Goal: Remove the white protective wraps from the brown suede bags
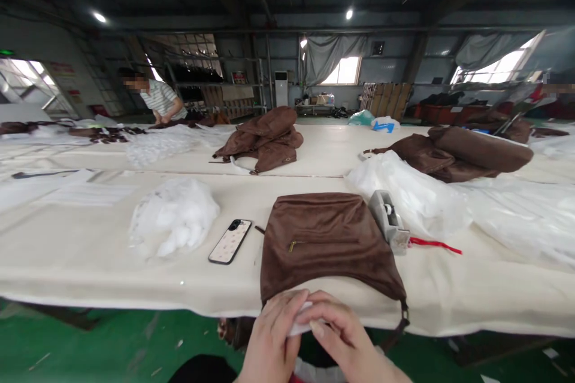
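Head view: shows, far left beyond the hands, across the cream worktop (90, 245), a person (162, 100) in a striped top. Nearer, left of the hands, includes a clear plastic bundle (188, 209) with white contents, then a phone (230, 242) lying flat. Farther beyond, holds a pile of brown bags (274, 140). At front centre, shows left hand (272, 332) with fingers curled over a small white piece (300, 324), pinching from one side. Looks light, thin and soft, likely to crease; best taken lightly by an edge. Just beyond the hands, displays a brown bag (327, 233) lying flat, zip upward. Seems limp and slippery-smooth, fairly light; best lifted by strap ends or both top corners. Close beside left hand, shows right hand (344, 332) pinching the same white piece between thumb and bent fingers. Right of the bag, includes a grey tape dispenser (386, 218), crumpled clear plastic (408, 191) and a red strip (435, 244).
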The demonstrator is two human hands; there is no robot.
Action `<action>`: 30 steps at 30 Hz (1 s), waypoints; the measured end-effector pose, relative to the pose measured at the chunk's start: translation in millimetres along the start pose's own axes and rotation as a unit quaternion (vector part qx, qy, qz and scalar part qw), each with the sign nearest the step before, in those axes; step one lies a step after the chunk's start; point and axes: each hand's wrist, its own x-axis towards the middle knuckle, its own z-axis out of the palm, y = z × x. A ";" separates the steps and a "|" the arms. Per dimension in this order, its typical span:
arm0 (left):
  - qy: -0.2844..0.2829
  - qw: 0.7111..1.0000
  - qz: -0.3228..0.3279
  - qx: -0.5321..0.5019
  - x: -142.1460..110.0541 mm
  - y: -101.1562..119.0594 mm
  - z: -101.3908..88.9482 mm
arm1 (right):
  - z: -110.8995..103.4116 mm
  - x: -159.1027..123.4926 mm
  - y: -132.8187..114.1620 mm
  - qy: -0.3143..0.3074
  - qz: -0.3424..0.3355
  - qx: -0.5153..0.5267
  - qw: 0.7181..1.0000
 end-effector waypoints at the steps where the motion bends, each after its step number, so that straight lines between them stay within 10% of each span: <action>1: 0.001 1.000 -0.021 -0.001 -5.6 -4.7 -6.5 | 1.9 1.1 -0.2 -0.009 0.003 0.012 1.000; 10: -0.005 0.902 -0.402 -0.158 -43.7 -39.4 -69.1 | 25.0 6.8 89.5 0.110 0.344 0.129 0.923; 22: -0.085 0.922 -0.353 -0.135 -67.8 -40.9 -68.9 | 82.7 36.9 121.2 0.072 0.460 0.361 0.808; 30: -0.071 0.919 -0.354 -0.159 -76.2 -48.1 -67.4 | 60.2 21.4 97.8 -0.104 0.417 0.316 0.846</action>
